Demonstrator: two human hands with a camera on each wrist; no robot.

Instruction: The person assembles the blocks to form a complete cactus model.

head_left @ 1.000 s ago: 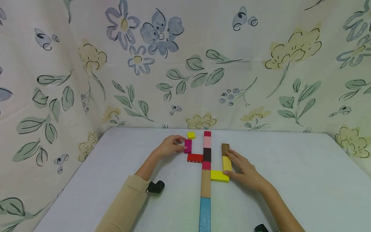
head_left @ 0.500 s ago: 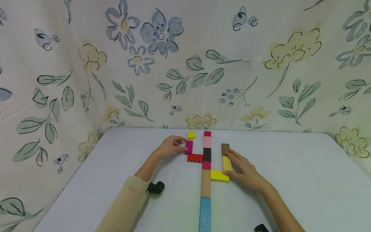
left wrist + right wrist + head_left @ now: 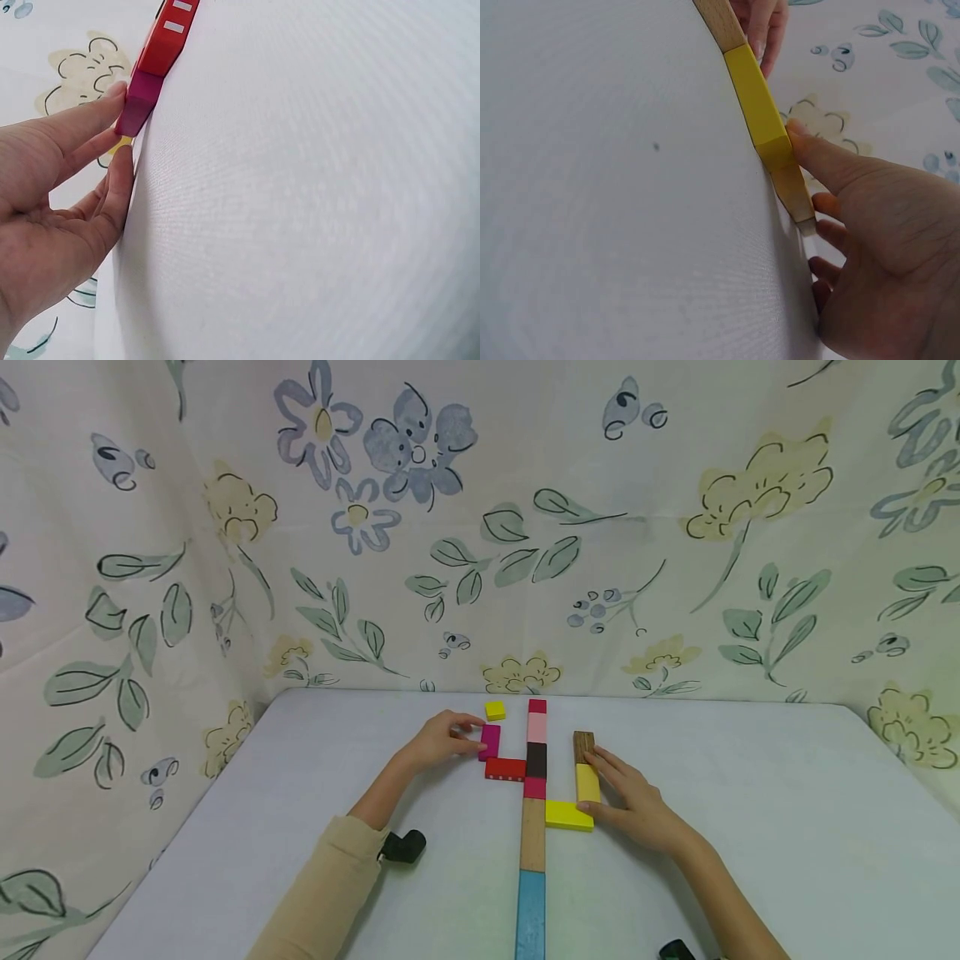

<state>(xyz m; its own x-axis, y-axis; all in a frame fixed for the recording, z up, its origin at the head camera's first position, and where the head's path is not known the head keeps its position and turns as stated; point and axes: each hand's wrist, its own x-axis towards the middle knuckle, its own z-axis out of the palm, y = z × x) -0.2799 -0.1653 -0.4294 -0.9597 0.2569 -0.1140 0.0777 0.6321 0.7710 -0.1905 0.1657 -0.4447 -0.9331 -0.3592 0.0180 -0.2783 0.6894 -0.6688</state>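
My left hand [image 3: 444, 739] touches the left side of a magenta block [image 3: 491, 741] with thumb and fingertips. That block stands at the left end of a red block with white marks [image 3: 506, 768], which meets the central row of blocks. My right hand [image 3: 636, 802] rests along the right side, its thumb at the end of a bright yellow block [image 3: 567, 815]. Its fingers lie beside a paler yellow block [image 3: 587, 783] and a dark brown wood-grain block [image 3: 583, 747] in line beyond it. In the right wrist view, the thumb presses the bright yellow block's end [image 3: 776, 152].
The central row runs away from me: a blue block [image 3: 531, 914], a tan block [image 3: 533, 835], a crimson block [image 3: 535, 788], a black block [image 3: 536, 760], a pink block [image 3: 537, 727] and another crimson block [image 3: 537, 706]. A small yellow block [image 3: 495, 710] lies beyond the magenta one.
The magenta block has slid slightly right and toward me, up to the red block, with my left fingertips following. My right hand has stayed in place.
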